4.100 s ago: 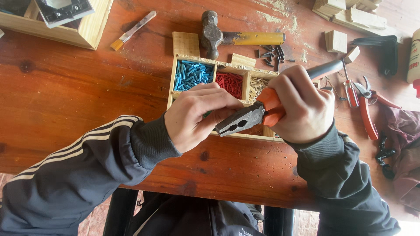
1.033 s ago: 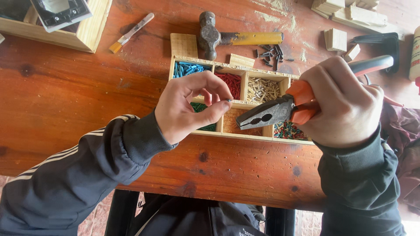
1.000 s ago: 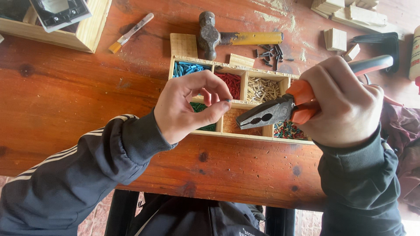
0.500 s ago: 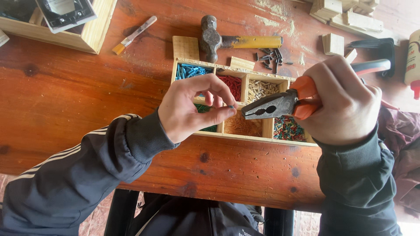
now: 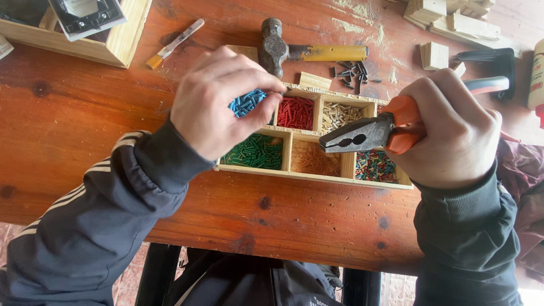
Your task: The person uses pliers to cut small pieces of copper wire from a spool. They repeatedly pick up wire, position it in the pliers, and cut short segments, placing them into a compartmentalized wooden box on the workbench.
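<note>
With our left hand (image 5: 218, 105) pinched over the blue pegs (image 5: 247, 102) at the far-left corner of the wooden compartment tray (image 5: 313, 177) and our right hand (image 5: 453, 133) clamped on pliers (image 5: 362, 135) above it, a jolt could scatter pegs between compartments.

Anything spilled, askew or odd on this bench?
Mostly tidy. Dark nails lie scattered loose on the table beside the hammer, outside the compartment box, and sawdust dusts the wood nearby. The right hand holds pliers; the left hand hovers over blue pieces.
</note>
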